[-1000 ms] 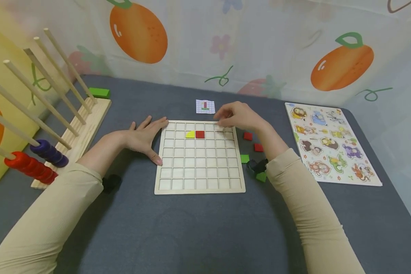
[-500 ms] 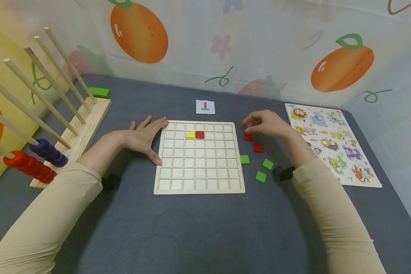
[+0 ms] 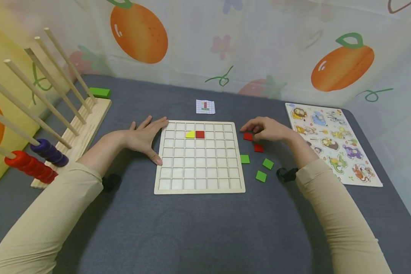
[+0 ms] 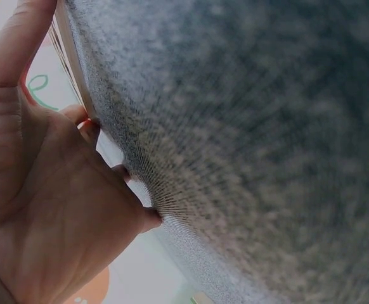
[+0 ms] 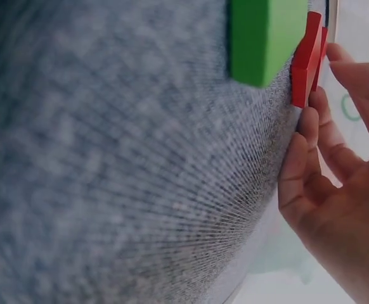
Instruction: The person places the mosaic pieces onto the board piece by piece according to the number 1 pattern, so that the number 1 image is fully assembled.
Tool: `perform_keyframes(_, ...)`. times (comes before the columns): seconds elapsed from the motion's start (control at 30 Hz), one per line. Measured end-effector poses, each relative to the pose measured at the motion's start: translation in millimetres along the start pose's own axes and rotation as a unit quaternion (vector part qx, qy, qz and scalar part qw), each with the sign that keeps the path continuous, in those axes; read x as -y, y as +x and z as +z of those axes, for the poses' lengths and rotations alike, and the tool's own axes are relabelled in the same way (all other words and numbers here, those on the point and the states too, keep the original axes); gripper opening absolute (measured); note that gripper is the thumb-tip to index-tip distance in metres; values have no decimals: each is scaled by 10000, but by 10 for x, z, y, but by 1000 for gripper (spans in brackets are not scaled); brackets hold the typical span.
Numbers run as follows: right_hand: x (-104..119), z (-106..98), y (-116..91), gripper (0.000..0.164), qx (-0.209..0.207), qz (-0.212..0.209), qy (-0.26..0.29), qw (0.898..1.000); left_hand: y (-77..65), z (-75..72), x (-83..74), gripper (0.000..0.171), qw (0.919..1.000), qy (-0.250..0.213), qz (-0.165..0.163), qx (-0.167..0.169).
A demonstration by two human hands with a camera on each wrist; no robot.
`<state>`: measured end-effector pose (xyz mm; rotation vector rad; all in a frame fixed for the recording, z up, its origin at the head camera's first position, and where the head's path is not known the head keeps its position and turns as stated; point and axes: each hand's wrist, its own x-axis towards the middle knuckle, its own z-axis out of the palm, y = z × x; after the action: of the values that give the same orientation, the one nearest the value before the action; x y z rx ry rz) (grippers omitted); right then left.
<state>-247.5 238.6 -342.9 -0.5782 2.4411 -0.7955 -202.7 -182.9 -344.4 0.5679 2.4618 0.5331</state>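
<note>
A pale wooden grid board (image 3: pixel 200 192) lies flat on the dark table. My left hand (image 3: pixel 140 137) spreads along its left side, thumb on the edge and a fingertip at the upper left corner. One yellow tile with a cut corner (image 3: pixel 190 134) and one red square tile (image 3: pixel 200 134) sit side by side in the grid. Right of the board, my right hand (image 3: pixel 268 129) is low over a loose red tile (image 3: pixel 248 136). Its index finger and thumb stand on either side of that tile, spread wider than it. Another red tile (image 3: pixel 258 148) lies just below the hand.
Several green tiles, one of them (image 3: pixel 260 176) nearest me, lie right of the board. A small pattern card (image 3: pixel 205 107) is behind it. At left stands a peg rack (image 3: pixel 97 114) with tall rods and red and purple rings. An animal puzzle board (image 3: pixel 328 144) lies at right.
My right hand has moved from the board's upper right corner out to the right and down to the loose red tile, its fingers parting. The left hand has stayed in place.
</note>
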Motion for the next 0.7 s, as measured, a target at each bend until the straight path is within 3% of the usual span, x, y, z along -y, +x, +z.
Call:
perform_keyframes(0.3, 11, 27, -22, 42, -60, 180, -123, 9997, -1, 7, 9, 138, 10000, -10, 23, 6)
perform_keyframes(0.7, 25, 54, -13, 35, -234, 34, -212, 9995, 1, 14, 10, 138, 10000, 36, -15, -37)
